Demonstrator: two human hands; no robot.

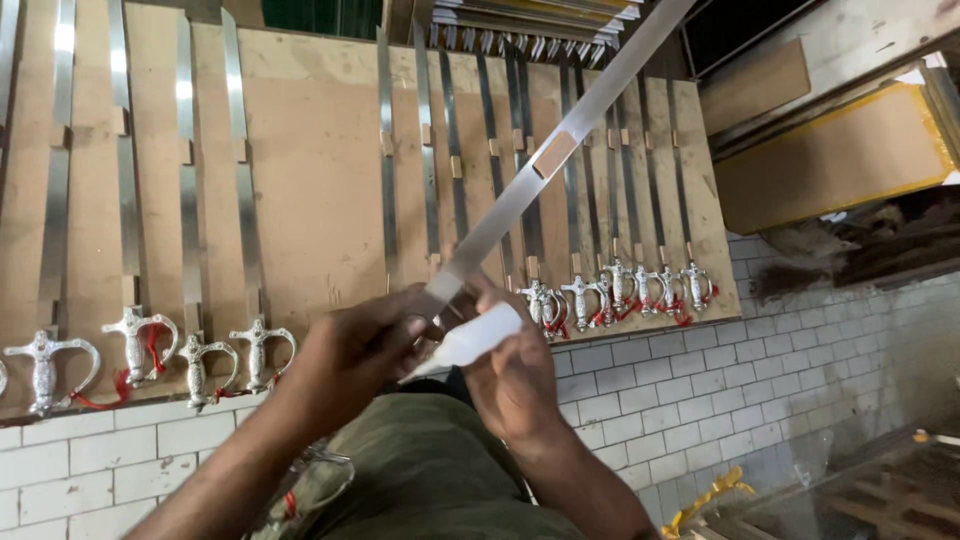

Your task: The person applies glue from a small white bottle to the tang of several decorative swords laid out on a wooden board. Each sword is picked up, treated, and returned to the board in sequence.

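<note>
Long steel blade (560, 140) gripped at its base by left hand (350, 360), white cloth (470, 340) clasped in right hand (515, 385), finished swords (620, 285) laid on wooden board (320, 170)

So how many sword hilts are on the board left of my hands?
4, in a row along the board's lower left: the far-left hilt, the second hilt, the third hilt and the fourth hilt. A sliver at the frame's left edge may be a fifth.
</note>
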